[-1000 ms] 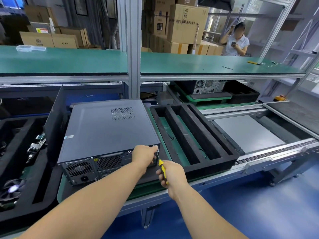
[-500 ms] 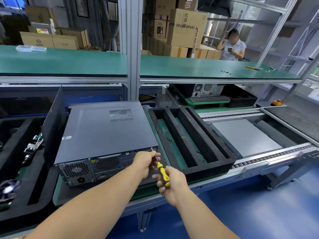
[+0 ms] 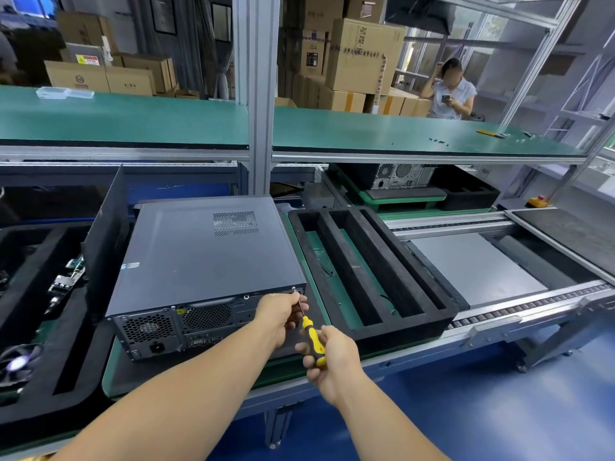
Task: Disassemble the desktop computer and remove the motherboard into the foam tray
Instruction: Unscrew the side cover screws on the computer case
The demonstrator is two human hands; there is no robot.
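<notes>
A grey desktop computer [image 3: 206,257] lies on its side on a green pallet, its rear panel with fan grilles facing me. To its right stands a black foam tray [image 3: 372,277] with long slots. My right hand [image 3: 332,361] grips the yellow-and-black handle of a screwdriver [image 3: 311,334], whose tip meets a screw at the rear panel's upper right corner. My left hand [image 3: 279,316] pinches the screwdriver's metal shaft close to that corner.
At the left, another black foam tray [image 3: 40,371] holds circuit boards and a fan, with a dark panel [image 3: 106,241] upright beside it. A conveyor [image 3: 499,314] runs to the right. A second computer [image 3: 402,176] sits further back. A person stands behind the green shelf [image 3: 332,128].
The view has shifted slightly. Both hands stay at the rear upper right corner, and the screwdriver now tilts a little differently, with the right hand a bit lower on the handle.
</notes>
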